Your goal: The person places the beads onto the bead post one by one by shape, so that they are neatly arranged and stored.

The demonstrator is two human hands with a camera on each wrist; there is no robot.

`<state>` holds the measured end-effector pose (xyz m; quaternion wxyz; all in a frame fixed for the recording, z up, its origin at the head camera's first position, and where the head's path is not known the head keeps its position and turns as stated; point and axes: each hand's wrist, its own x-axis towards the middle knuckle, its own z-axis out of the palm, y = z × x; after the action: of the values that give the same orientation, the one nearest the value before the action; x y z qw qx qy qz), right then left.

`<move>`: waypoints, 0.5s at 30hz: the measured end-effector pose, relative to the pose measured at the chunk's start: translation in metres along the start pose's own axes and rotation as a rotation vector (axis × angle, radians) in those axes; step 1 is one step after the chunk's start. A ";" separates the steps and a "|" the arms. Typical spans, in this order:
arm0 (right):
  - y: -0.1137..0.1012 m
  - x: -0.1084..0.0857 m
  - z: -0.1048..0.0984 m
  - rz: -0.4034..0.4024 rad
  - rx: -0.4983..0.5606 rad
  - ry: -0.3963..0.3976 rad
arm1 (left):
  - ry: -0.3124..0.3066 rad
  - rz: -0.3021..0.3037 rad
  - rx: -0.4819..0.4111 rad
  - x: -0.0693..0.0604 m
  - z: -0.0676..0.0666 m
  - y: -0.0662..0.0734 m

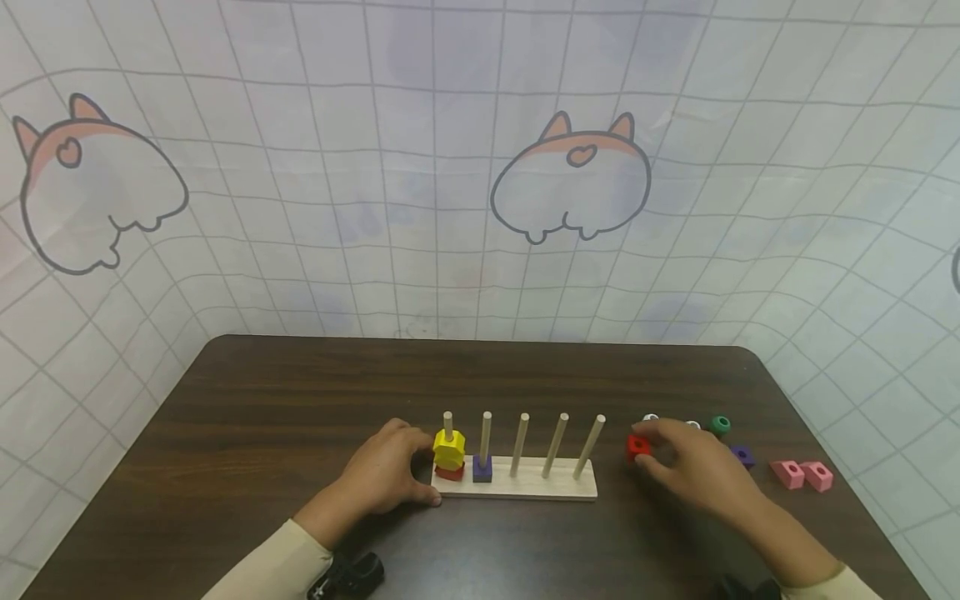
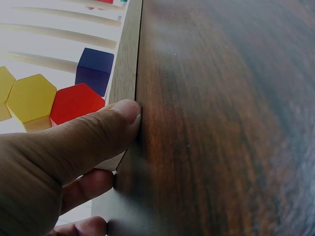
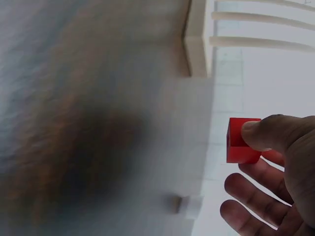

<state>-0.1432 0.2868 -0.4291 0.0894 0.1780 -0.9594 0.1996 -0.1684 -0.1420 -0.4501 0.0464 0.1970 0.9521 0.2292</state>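
My left hand point(image 1: 384, 468) grips the left end of a wooden peg board point(image 1: 540, 488), the thumb along its front edge. Several upright pegs stand on this board. Yellow hexagonal blocks point(image 1: 449, 451) sit over a red hexagonal block point(image 2: 78, 104) on the leftmost peg. The second peg carries a purple cube point(image 1: 482, 470) at its foot; the other pegs are bare. To the right of the board, my right hand point(image 1: 701, 468) pinches a red block point(image 3: 242, 154) between thumb and fingers. In the right wrist view it appears raised off the table.
Two pink blocks point(image 1: 787, 474) lie at the right side of the dark wooden table point(image 1: 300, 392). A green block point(image 1: 720, 426), a purple block point(image 1: 743, 456) and white pieces point(image 1: 650, 417) lie around my right hand, partly hidden by it. A grid-patterned cloth point(image 1: 420, 208) hangs behind the table.
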 end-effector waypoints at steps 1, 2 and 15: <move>-0.002 0.002 -0.002 0.005 0.006 -0.003 | 0.000 -0.001 0.002 0.000 0.000 0.000; -0.004 0.003 -0.004 0.009 0.007 -0.007 | 0.000 -0.002 0.004 0.000 0.000 0.000; -0.031 0.015 -0.036 -0.060 0.008 0.067 | 0.008 0.000 0.016 0.000 0.000 0.001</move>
<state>-0.1421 0.2703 -0.3823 0.1266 0.2002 -0.9493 0.2067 -0.1685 -0.1410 -0.4493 0.0409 0.1967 0.9541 0.2223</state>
